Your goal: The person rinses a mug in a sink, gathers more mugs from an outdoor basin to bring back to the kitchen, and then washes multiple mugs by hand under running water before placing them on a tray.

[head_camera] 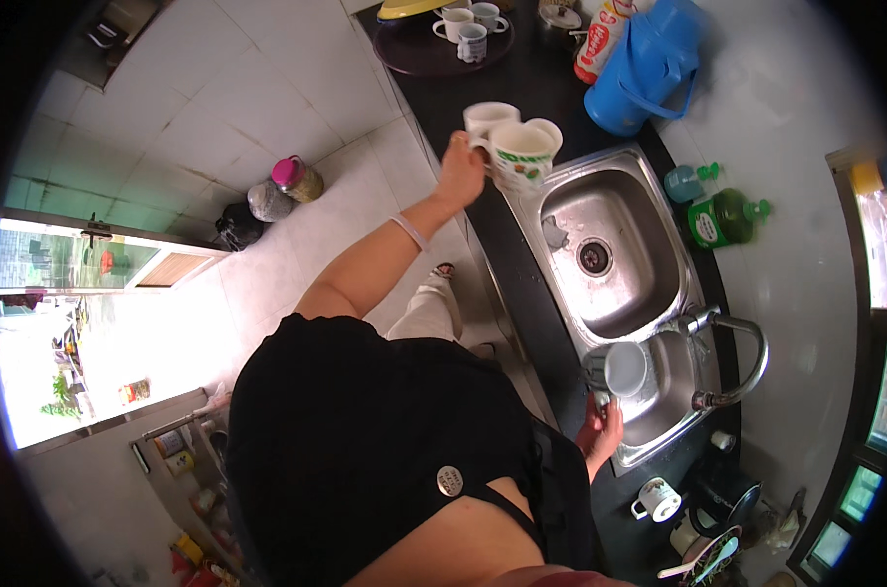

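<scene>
My left hand [461, 170] grips a cluster of white mugs by their handles, above the counter beside the large basin. The front mug [520, 158] carries a green printed pattern and looks blurred. Two more white rims show next to it, one belonging to a mug [491, 117] at the left. My right hand [601, 433] holds a pale mug [625, 370] over the edge of the small basin [663, 418], its mouth facing up. A greyish patterned surface beside that mug may be its side or a second cup; I cannot tell.
The large steel basin [612, 301] holds a grey rag [555, 233]. A faucet [751, 352] arches over the small basin. A dark round tray [443, 62] carries several mugs at the far end. A blue thermos [641, 81], a green soap bottle [718, 220] and a white mug [657, 500] stand on the counter.
</scene>
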A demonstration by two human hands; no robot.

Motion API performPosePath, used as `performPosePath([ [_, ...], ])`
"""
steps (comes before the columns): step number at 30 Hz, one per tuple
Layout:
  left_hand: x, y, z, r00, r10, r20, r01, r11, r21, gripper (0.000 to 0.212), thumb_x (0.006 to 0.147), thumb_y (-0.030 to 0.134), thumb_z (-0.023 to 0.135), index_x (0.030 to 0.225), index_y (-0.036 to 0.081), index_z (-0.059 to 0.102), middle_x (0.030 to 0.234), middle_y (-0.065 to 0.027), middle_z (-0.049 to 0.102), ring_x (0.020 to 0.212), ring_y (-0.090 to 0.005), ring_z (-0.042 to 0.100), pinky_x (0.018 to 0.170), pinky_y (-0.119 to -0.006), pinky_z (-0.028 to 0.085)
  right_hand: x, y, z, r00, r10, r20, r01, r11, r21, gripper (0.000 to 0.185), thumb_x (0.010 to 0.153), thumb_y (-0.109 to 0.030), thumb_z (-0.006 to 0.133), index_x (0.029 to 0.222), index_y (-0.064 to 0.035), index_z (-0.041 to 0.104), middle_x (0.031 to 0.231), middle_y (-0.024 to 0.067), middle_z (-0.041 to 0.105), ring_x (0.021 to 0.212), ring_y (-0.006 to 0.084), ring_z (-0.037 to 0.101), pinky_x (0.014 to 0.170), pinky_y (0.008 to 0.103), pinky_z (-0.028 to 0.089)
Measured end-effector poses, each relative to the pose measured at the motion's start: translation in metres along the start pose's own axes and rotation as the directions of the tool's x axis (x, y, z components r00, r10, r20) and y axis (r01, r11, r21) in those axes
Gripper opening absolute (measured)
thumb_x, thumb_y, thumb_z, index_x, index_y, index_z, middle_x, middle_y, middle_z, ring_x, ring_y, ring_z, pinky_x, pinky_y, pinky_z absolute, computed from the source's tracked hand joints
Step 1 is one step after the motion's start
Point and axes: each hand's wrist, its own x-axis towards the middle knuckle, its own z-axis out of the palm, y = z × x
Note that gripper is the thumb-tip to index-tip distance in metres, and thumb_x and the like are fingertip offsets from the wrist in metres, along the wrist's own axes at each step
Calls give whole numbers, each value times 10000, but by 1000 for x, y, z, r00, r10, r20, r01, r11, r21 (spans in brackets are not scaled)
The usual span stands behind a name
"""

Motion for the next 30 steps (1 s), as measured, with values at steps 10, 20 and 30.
performPosePath([
  [10,208,-83,-127,960,244,-135,-208,949,236,163,785,4,387,944,-14,416,828,-236,531,802,-396,534,716,-407,421,93,48,310,849,93,521,-107,994,-3,354,833,-33,503,1156,98,440,822,51,518,723,102,526,853,362,470],
  [20,388,-187,-177,927,316,202,-363,892,269,133,819,56,417,947,25,397,830,-268,529,796,-452,513,662,-454,419,160,139,591,869,102,484,-130,991,26,446,838,-98,539,1223,70,389,1198,96,441,921,118,523,878,339,448],
  [30,432,-209,-166,922,204,330,-304,908,287,130,813,61,478,909,27,398,808,-226,522,774,-431,523,660,-443,420,210,201,665,900,205,385,-202,978,-48,528,839,-119,548,1287,39,316,1184,57,463,1015,111,477,885,297,421],
])
